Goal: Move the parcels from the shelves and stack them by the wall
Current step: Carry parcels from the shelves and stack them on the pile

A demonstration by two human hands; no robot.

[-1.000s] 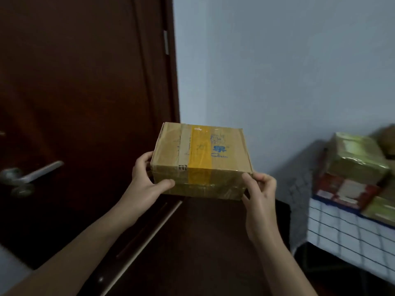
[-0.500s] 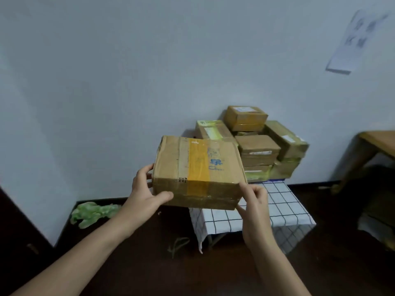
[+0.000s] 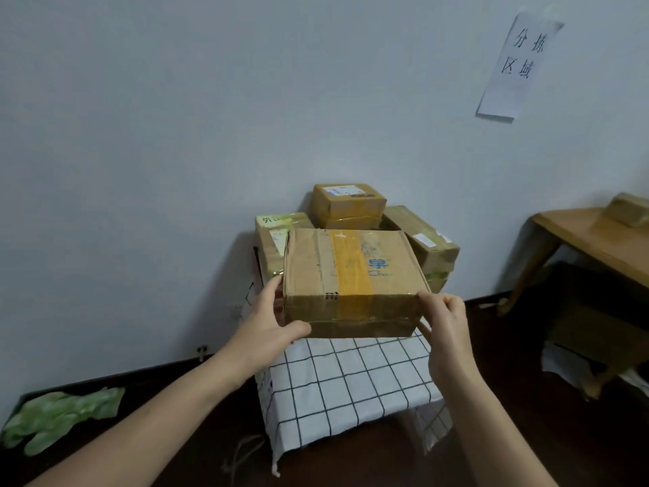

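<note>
A brown cardboard parcel with a yellow tape stripe hangs in the air in front of me. My left hand grips its near left corner, thumb under the front edge. My right hand pinches its near right corner. Behind it, a stack of several parcels leans against the white wall. The stack stands on a low table under a white checked cloth. The held parcel hides the front of that stack.
A paper sign hangs on the wall at upper right. A wooden table with a parcel on it stands at the right. A green bag lies on the dark floor at the left.
The view swung from a dark door to the wall with the stack. The held parcel now sits closer to the stack, in front of it. Both hands kept their hold.
</note>
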